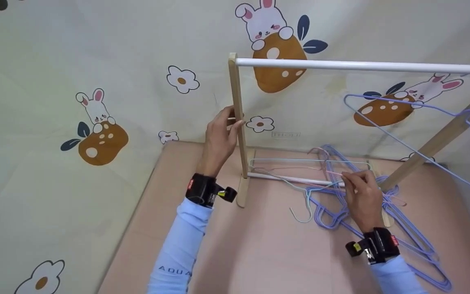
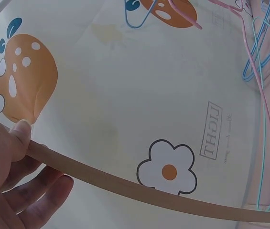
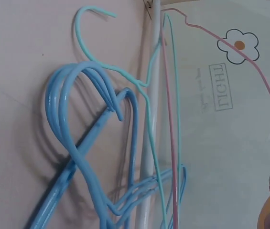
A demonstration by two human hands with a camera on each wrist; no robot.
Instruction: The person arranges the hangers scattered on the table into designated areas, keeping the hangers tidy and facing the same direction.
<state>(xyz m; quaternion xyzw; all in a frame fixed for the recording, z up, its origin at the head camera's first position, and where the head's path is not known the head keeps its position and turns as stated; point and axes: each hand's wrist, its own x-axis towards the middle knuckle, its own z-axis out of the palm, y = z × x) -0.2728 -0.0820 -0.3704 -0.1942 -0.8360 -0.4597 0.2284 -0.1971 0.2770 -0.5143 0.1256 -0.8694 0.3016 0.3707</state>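
My left hand (image 1: 220,136) grips the left wooden post (image 1: 238,92) of a hanger rack, its thumb and fingers on either side of the wood in the left wrist view. Lower down, the fingers of my right hand (image 1: 361,198) pinch a thin pink hanger (image 1: 333,173). In the right wrist view this hand shows only at the right edge, and the pink wire runs up from it. A mint-green hanger (image 1: 308,206) lies across the rack's lower white rod (image 1: 276,177), its hook toward me. Beside and under my right hand are several blue hangers (image 1: 416,237).
A white top rod (image 1: 341,65) spans the rack to the right. One blue hanger (image 1: 390,136) is up near that rod, in front of the slanting right post (image 1: 443,136). The rack's foot (image 1: 242,194) stands on a pink surface (image 1: 276,245). Behind hangs a rabbit-patterned backdrop (image 1: 137,53).
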